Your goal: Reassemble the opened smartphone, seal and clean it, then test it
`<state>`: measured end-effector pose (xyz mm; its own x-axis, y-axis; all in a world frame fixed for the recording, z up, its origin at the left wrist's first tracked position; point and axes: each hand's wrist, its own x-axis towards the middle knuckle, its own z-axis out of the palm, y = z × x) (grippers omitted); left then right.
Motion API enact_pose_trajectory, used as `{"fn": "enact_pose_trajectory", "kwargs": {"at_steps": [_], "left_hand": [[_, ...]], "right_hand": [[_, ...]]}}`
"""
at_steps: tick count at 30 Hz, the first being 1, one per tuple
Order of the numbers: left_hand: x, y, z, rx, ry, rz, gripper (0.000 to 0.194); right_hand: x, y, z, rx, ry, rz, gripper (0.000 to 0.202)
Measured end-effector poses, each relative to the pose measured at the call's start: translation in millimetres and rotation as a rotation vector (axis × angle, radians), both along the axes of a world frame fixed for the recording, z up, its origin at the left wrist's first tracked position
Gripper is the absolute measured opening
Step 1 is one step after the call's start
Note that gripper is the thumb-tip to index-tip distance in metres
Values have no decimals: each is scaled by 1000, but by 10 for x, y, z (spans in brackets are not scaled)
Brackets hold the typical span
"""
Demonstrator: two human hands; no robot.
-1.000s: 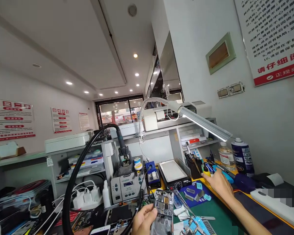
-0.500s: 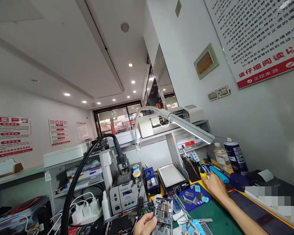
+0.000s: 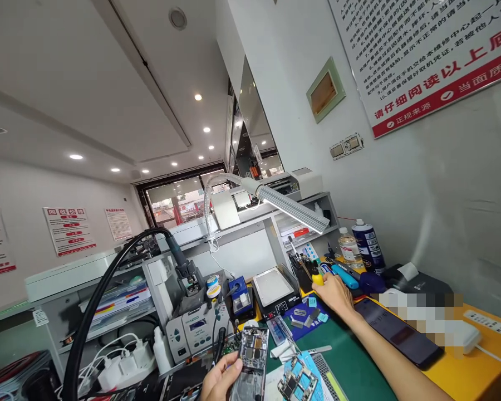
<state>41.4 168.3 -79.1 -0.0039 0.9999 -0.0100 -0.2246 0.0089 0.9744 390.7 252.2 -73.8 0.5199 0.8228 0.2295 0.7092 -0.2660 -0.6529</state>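
Observation:
My left hand (image 3: 222, 379) grips an opened phone (image 3: 254, 351) by its left edge at the bottom of the view, thumb on top. Its bare inner parts face up. My right hand (image 3: 333, 292) reaches out over the far right of the bench, its fingers closed around a yellow-handled tool (image 3: 318, 278). The fingers partly hide this tool, so its exact kind is unclear. Close to the phone, a loose circuit board (image 3: 297, 381) lies on a light blue piece.
A hot plate (image 3: 273, 287) and a soldering station (image 3: 198, 331) stand behind the green mat (image 3: 346, 356). Small metal pieces lie on a blue pad (image 3: 303, 326). A dark phone (image 3: 401, 334) rests on the right. Above hangs a lit lamp (image 3: 294, 209); a black hose (image 3: 96, 312) arches at left.
The camera has turned to the right, shifting the scene leftward. The yellow-handled tool now shows a thin shaft by my right hand. My left hand still holds the opened phone.

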Motion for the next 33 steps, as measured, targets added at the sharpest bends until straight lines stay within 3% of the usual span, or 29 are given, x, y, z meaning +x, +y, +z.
{"fn": "enact_pose_trajectory", "kwargs": {"at_steps": [9, 19, 26, 33], "left_hand": [[-38, -20, 4, -24, -8, 30, 45], [-98, -1, -26, 33, -44, -55, 51], [-188, 101, -164, 78, -14, -129, 22], [-248, 153, -192, 79, 23, -155, 30]], "right_hand": [[-140, -73, 37, -1, -21, 108, 34], [-199, -113, 35, -41, -22, 152, 34], [-178, -95, 4, -57, -34, 162, 35], [-175, -79, -14, -17, -24, 200, 34]]}}
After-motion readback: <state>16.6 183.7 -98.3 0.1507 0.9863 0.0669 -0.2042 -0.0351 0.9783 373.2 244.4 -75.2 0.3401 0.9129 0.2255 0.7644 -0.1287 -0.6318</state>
